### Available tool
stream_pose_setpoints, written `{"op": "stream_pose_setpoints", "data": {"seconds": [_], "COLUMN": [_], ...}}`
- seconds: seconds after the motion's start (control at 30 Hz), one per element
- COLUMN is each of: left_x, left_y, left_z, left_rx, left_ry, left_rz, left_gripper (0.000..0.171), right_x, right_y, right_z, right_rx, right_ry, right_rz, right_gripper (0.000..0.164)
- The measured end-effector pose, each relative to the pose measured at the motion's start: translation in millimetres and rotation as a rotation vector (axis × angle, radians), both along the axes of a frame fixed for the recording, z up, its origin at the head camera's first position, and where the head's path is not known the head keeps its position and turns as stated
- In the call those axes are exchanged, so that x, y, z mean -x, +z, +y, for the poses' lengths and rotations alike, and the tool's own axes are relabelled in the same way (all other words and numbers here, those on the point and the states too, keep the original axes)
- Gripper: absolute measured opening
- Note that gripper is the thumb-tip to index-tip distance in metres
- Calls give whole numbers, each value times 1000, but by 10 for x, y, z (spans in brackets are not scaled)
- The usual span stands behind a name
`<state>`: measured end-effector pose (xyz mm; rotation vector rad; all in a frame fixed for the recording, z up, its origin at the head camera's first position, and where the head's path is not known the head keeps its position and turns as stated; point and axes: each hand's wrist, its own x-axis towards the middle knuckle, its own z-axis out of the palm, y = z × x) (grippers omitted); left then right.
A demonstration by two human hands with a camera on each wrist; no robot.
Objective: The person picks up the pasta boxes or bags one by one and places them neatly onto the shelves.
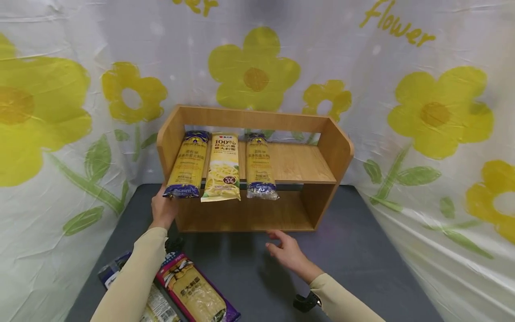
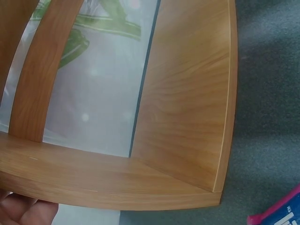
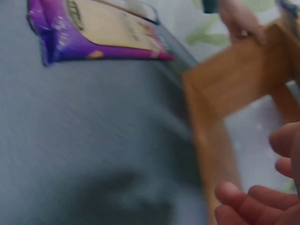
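A two-tier wooden shelf (image 1: 299, 162) stands on the dark table. On its upper board lean a blue-ended spaghetti pack (image 1: 187, 163), a pale yellow pasta pack (image 1: 222, 165) and another spaghetti pack (image 1: 260, 163), their lower ends jutting past the front edge. My left hand (image 1: 162, 209) grips the shelf's left side panel (image 2: 112, 199) from outside, below the first pack; its fingers are partly hidden in the head view. Just in front of the lower board, my right hand (image 1: 290, 255) hovers with loosely bent fingers (image 3: 248, 201) and holds nothing.
A purple-and-red pasta pack (image 1: 197, 290) lies on the table (image 1: 346, 273) at front left. Another pack (image 1: 157, 304) lies beside it, partly under my left forearm. A flower-printed curtain (image 1: 257, 58) surrounds the table at the back and sides.
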<state>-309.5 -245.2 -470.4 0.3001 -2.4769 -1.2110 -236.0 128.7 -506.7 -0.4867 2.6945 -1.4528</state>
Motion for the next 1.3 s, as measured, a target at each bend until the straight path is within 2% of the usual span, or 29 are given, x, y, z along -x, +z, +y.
{"op": "stream_pose_setpoints", "data": {"seconds": [0.17,0.33,0.6,0.67,0.77,0.9,0.97,1.13,1.3], "left_x": [27,30,8,9,19,29,26,3,-8], "left_y": [26,38,-2,-15,-26,-13,0,5,-7], "left_z": [13,11,-10,-7,5,14,13,11,13], "left_rx": [24,22,19,23,32,31,26,30,34], "left_ry": [-8,-12,6,2,0,2,0,1,1], "left_rz": [8,-1,20,22,21,26,27,20,23], "left_gripper": [45,45,43,42,41,40,41,43,45], "right_x": [-138,-254,-388,-401,-430,-492,-521,-545,-575], "right_y": [-285,-454,-442,-441,-451,-446,-440,-434,-421], "right_z": [-253,-568,-1132,-1234,-1332,-1421,-1460,-1549,-1654], "right_rx": [6,-31,-113,-138,-203,-342,-395,-426,-519], "right_ry": [112,182,312,358,400,366,346,362,388], "right_rz": [-73,-136,-318,-331,-300,-195,-179,-196,-129], "right_gripper": [42,46,59,62,67,79,83,86,89]}}
